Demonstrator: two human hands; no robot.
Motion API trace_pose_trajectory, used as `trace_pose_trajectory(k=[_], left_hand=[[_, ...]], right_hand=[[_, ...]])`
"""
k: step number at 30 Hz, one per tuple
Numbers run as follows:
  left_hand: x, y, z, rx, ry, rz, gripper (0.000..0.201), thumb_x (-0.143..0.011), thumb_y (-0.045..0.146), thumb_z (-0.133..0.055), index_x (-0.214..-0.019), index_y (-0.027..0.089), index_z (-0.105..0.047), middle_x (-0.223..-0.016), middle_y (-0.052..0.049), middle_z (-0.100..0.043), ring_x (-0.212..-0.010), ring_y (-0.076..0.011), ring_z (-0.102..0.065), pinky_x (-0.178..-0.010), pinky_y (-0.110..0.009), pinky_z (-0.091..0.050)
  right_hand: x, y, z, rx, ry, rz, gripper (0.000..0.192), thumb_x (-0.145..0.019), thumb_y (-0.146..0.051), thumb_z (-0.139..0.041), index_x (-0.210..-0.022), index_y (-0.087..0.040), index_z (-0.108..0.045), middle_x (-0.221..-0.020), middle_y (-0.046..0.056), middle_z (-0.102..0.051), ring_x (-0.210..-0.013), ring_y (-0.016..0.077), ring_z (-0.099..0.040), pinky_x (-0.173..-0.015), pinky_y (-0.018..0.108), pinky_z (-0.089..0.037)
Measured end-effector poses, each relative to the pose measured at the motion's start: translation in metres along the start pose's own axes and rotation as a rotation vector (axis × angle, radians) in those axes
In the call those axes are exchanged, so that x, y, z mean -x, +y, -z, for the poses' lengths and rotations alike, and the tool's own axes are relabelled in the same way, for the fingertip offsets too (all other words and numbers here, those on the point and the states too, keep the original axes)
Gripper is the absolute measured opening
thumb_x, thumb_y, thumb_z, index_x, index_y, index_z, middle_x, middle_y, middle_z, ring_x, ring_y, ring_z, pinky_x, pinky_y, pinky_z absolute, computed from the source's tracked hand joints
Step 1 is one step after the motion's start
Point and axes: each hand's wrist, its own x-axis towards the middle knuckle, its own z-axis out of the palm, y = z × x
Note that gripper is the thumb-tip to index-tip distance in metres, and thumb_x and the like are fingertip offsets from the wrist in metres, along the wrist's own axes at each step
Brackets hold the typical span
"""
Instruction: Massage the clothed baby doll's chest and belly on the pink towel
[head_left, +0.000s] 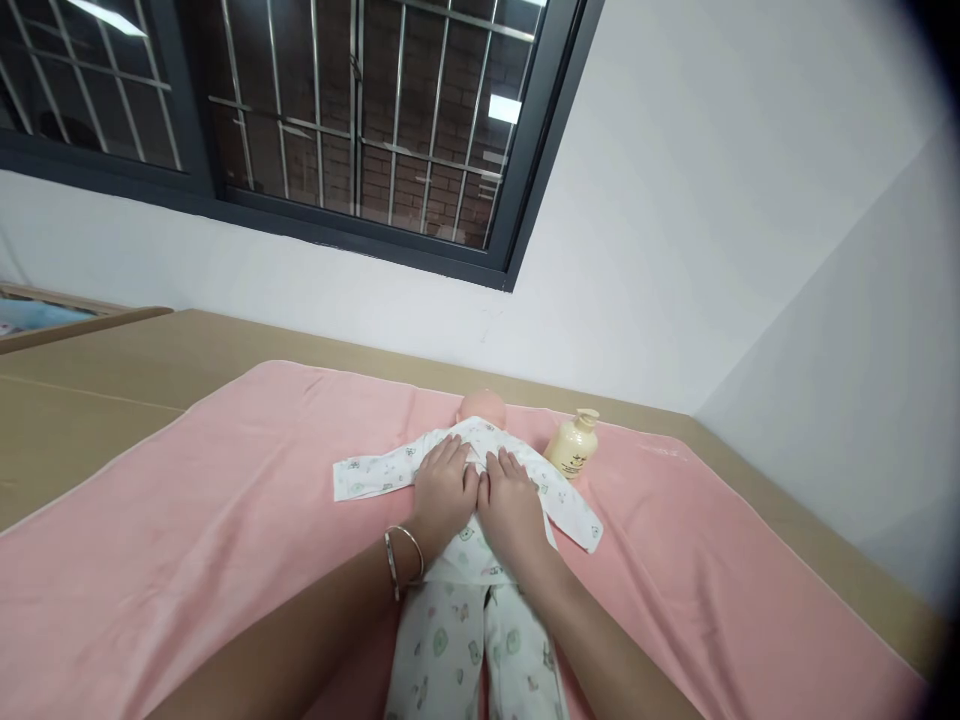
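1. Under a barred window (356,130), a pink sheet (247,520) covers a tan surface (210,345).
2. Our left hand (444,490) and right hand (514,505) lie side by side, palms down, fingers extended, pinching nothing, on the printed shirt (469,560); we judge light, even pressure best, without dragging the cloth.
3. Beneath them, the doll (484,407) lies with its head at the sheet's far edge, sleeves (367,476) out, patterned trousers (442,640) toward us.
4. A pale yellow pump bottle (574,447) stands near that far edge, right of the doll.
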Motion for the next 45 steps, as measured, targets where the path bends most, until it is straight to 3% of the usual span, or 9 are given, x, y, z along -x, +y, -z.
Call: trace_pose_trajectory(k=[8, 14, 19, 22, 25, 29, 35, 38, 45], left_hand=[[-0.001, -0.009, -0.004, 0.192, -0.122, 0.033, 0.042, -0.092, 0.02, -0.038, -0.13, 0.017, -0.057, -0.145, -0.011, -0.051, -0.139, -0.0253, -0.042, -0.116, -0.055, -0.033], [0.001, -0.005, -0.002, 0.3, -0.001, 0.061, 0.047, -0.095, 0.023, -0.036, -0.14, 0.018, -0.045, -0.146, -0.012, -0.049, -0.138, -0.0238, -0.042, -0.116, -0.051, -0.034], [0.004, -0.003, -0.001, 0.353, 0.063, 0.108, 0.046, -0.1, 0.03, -0.03, -0.144, 0.018, -0.038, -0.147, -0.013, -0.046, -0.139, -0.0234, -0.04, -0.116, -0.05, -0.034], [0.005, -0.003, 0.0, 0.328, 0.089, 0.049, 0.048, -0.1, 0.031, -0.029, -0.146, 0.018, -0.033, -0.153, -0.015, -0.036, -0.144, -0.0248, -0.032, -0.117, -0.051, -0.031], [0.006, -0.001, 0.004, 0.277, 0.132, -0.064, 0.052, -0.099, 0.031, -0.034, -0.148, 0.016, -0.025, -0.158, -0.018, -0.024, -0.147, -0.0283, -0.024, -0.116, -0.053, -0.03], [0.004, 0.004, 0.009, 0.196, 0.158, -0.159, 0.052, -0.095, 0.025, -0.041, -0.144, 0.016, -0.027, -0.153, -0.021, -0.028, -0.144, -0.0304, -0.028, -0.113, -0.052, -0.035], [0.006, 0.01, 0.014, 0.066, 0.071, -0.137, 0.028, -0.088, 0.016, -0.046, -0.115, 0.016, -0.054, -0.125, -0.016, -0.052, -0.117, -0.0294, -0.053, -0.098, -0.048, -0.047], [0.018, 0.014, 0.025, 0.072, 0.02, -0.132, 0.025, -0.086, 0.014, -0.047, -0.11, 0.017, -0.055, -0.121, -0.014, -0.052, -0.114, -0.0282, -0.053, -0.095, -0.049, -0.049], [0.06, 0.019, 0.069, 0.161, -0.231, -0.255, 0.045, -0.077, 0.017, -0.056, -0.121, 0.019, -0.049, -0.132, -0.015, -0.046, -0.123, -0.0294, -0.047, -0.099, -0.049, -0.048]], right_hand=[[-0.005, 0.011, -0.005, -0.201, 0.059, -0.002, 0.046, -0.098, -0.027, -0.036, -0.137, -0.012, -0.054, -0.146, 0.013, -0.046, -0.14, 0.026, -0.036, -0.116, 0.041, -0.025], [-0.029, 0.05, -0.013, -0.344, 0.072, -0.064, 0.05, -0.099, -0.027, -0.027, -0.141, -0.011, -0.049, -0.152, 0.015, -0.037, -0.144, 0.0247, -0.027, -0.119, 0.047, -0.018], [-0.024, 0.041, -0.009, -0.351, 0.229, -0.064, 0.052, -0.098, -0.026, -0.027, -0.145, -0.008, -0.041, -0.158, 0.015, -0.025, -0.147, 0.0241, -0.018, -0.119, 0.045, -0.018], [-0.017, 0.026, -0.006, -0.317, 0.126, 0.12, 0.052, -0.098, -0.029, -0.034, -0.147, -0.013, -0.041, -0.158, 0.011, -0.025, -0.148, 0.0236, -0.014, -0.12, 0.047, -0.013], [-0.014, 0.021, -0.002, -0.32, -0.004, 0.145, 0.05, -0.096, -0.028, -0.038, -0.144, -0.015, -0.046, -0.156, 0.01, -0.03, -0.147, 0.0242, -0.019, -0.12, 0.046, -0.015], [-0.015, 0.026, 0.001, -0.366, 0.162, 0.04, 0.053, -0.096, -0.027, -0.037, -0.147, -0.012, -0.039, -0.158, 0.011, -0.025, -0.147, 0.0216, -0.019, -0.12, 0.041, -0.02], [-0.022, 0.032, -0.009, -0.374, -0.002, 0.159, 0.048, -0.095, -0.024, -0.041, -0.141, -0.015, -0.049, -0.154, 0.009, -0.034, -0.147, 0.0242, -0.021, -0.12, 0.049, -0.017], [-0.014, 0.035, -0.008, -0.382, 0.05, 0.12, 0.047, -0.094, -0.022, -0.042, -0.139, -0.013, -0.051, -0.152, 0.011, -0.037, -0.143, 0.0252, -0.03, -0.118, 0.047, -0.027], [0.055, 0.043, -0.007, -0.215, 0.11, 0.401, 0.052, -0.093, -0.018, -0.042, -0.145, -0.012, -0.043, -0.154, 0.011, -0.034, -0.146, 0.031, -0.02, -0.112, 0.054, -0.037]])
